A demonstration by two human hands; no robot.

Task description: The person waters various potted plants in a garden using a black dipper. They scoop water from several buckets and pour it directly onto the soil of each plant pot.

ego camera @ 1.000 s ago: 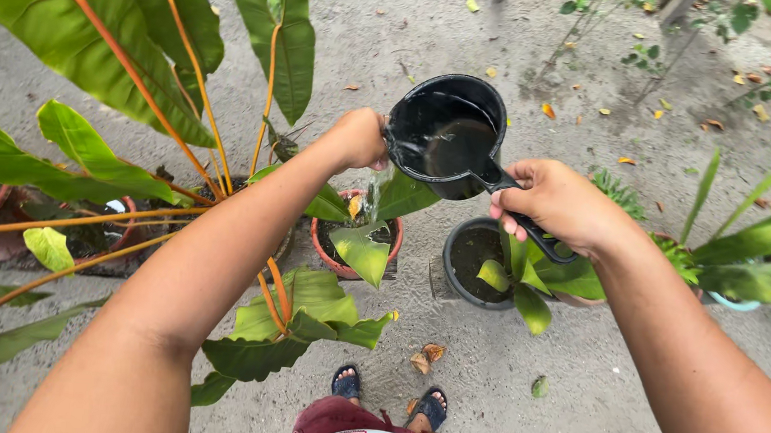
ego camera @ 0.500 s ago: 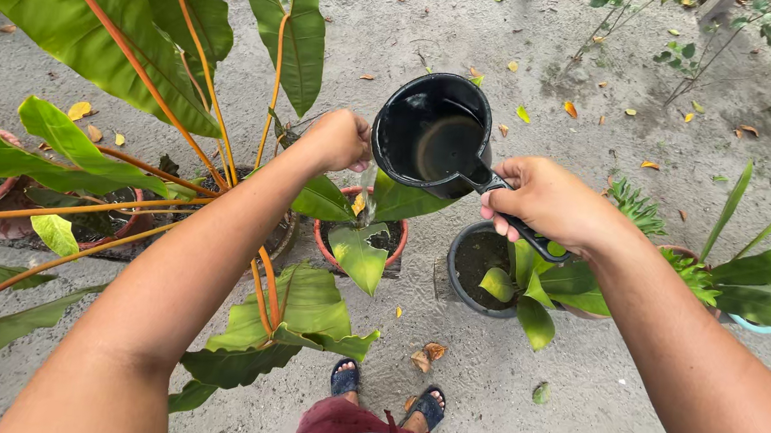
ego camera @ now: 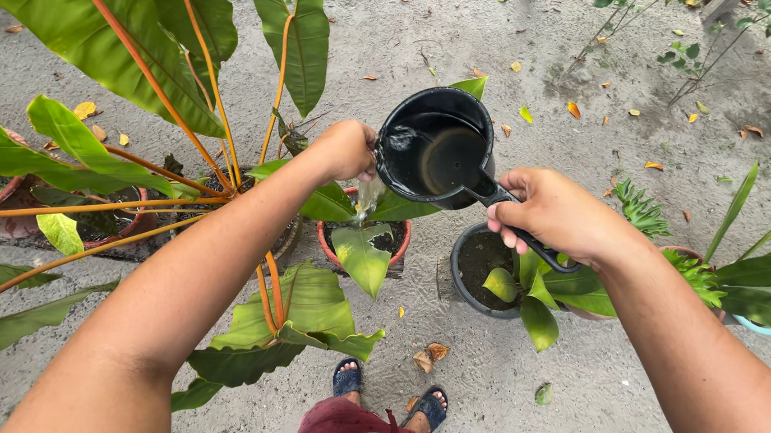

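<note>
At frame centre, the right hand (ego camera: 556,212) grips the black dipper (ego camera: 437,150) by its handle (tilted, water spilling) while the left hand (ego camera: 347,149) closes on its rim above the red pot (ego camera: 362,235).

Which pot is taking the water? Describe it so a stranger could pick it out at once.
Start at the big plant with orange stems on the left, then move right to the row of pots on the sandy ground. The reddish-brown pot sits under the black dipper that the left hand and right hand hold. Unlike the black pot to its right, it is reddish and water streams into it.
</note>
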